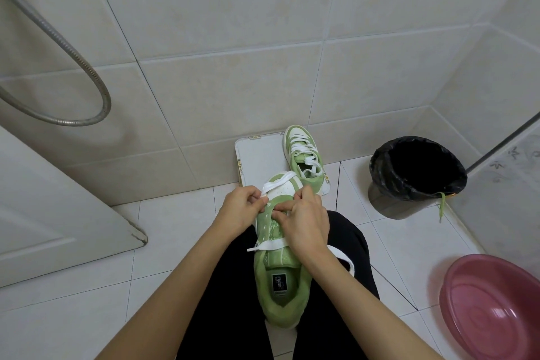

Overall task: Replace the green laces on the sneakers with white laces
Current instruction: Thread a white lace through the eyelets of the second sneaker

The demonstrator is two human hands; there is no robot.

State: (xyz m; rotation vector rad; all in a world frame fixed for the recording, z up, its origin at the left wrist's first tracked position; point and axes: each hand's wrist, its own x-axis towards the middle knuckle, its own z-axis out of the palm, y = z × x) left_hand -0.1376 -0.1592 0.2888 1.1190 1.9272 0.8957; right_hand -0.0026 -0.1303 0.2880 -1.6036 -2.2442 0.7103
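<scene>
Sneaker (280, 286) of green suede and mesh on lap (347, 242); pinches flat white lace (277, 181) in left grip (244, 207) and right grip (304, 222) near toe.

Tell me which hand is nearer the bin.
Right. The right hand pinches the lace on the sneaker's bin side; the left hand pinches the lace on the far side, farther from the bin.

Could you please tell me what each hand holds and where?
Left hand pinches the white lace beside the sneaker's toe-end eyelets; right hand curls its fingers there, hold unclear.
</scene>
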